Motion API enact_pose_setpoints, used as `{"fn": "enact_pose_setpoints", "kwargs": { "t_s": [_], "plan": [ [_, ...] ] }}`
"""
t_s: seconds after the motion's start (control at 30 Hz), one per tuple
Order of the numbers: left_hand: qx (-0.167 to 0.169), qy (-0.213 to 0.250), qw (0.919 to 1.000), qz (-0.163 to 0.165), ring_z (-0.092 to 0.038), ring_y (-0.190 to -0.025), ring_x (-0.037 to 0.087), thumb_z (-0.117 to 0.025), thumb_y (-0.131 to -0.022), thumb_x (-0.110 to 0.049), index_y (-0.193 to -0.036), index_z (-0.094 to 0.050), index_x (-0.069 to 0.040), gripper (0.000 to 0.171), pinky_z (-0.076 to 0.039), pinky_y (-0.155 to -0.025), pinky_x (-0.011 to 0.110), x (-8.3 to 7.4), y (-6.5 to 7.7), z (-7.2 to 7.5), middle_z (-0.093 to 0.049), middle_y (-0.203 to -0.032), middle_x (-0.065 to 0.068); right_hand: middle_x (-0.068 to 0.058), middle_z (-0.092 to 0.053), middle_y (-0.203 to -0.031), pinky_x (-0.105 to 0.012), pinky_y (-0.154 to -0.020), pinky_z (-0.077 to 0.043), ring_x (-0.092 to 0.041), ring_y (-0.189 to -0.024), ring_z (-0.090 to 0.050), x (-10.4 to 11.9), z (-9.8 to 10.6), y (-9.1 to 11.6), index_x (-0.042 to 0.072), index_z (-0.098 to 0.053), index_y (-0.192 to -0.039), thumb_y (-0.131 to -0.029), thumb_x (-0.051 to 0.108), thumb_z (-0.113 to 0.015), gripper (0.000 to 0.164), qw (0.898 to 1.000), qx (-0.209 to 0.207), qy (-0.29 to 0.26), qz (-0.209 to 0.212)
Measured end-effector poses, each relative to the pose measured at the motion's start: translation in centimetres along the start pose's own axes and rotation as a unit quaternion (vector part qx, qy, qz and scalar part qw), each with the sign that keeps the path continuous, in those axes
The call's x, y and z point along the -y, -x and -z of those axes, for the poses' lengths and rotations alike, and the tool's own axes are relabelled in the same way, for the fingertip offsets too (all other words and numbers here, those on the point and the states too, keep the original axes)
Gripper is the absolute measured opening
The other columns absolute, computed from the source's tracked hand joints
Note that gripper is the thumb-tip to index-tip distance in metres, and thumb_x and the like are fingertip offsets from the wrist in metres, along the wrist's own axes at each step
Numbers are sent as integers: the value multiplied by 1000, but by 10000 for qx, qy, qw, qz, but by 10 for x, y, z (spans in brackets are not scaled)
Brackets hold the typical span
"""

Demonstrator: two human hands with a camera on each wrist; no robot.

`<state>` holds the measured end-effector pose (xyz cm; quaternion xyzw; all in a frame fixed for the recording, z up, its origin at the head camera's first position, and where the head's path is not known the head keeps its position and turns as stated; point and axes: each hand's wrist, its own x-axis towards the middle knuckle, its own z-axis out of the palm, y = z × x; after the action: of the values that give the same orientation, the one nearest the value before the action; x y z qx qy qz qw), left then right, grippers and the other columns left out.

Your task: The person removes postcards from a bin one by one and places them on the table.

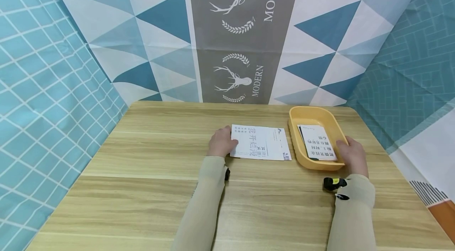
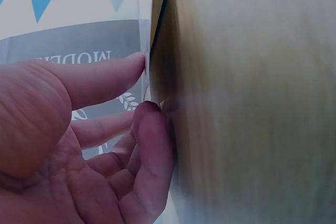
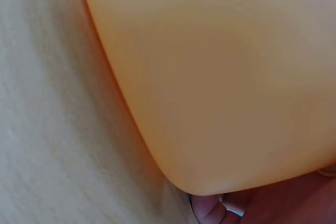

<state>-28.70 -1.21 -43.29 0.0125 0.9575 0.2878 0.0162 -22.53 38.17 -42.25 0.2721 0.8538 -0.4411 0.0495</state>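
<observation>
My left hand pinches cards toward the table's far edge. Near the far right corner, my right hand grips a tray.

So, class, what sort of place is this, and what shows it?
Probably a staged tabletop workspace: a wood-grain table, a patterned backdrop behind it, and a creased gridded sheet on the left.

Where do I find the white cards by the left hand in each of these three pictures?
Head: just right of centre, between the left hand and the yellow tray.
Left wrist: apparently edge-on, the thin pale strip at the thumb tip, the white cards, upper middle.
Right wrist: not visible; the tray fills most of it.
Shared landmark: the wooden table, at right in left wrist, at left in right wrist.
</observation>
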Motion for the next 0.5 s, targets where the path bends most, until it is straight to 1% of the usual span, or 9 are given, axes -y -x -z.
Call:
{"fn": "enact_pose_setpoints", "kwargs": {
  "t_s": [0.2,0.5],
  "plan": [
    [-5,-118,9999,26,-58,-82,26,-73,-91,-21,-121,-64,-5,35,-50,-71,40,1,0,-2,-67,-104,13,-31,-16,-165,-67,-120,-22,-49,-144,-27,-1,-1,0,5,-9,-162,-107,37,-24,66,10000,-6,7,-26],
    [6,-244,9997,32,-58,-83,26,-73,-92,-23,-122,-64,-6,36,-48,-69,38,0,0,-1,-67,-105,12,-31,-18,-164,-66,-119,-23,-49,-142,-29,-1,0,0,5,-11,-162,-107,37,-24,66,10000,-60,71,26]
  ]
}}
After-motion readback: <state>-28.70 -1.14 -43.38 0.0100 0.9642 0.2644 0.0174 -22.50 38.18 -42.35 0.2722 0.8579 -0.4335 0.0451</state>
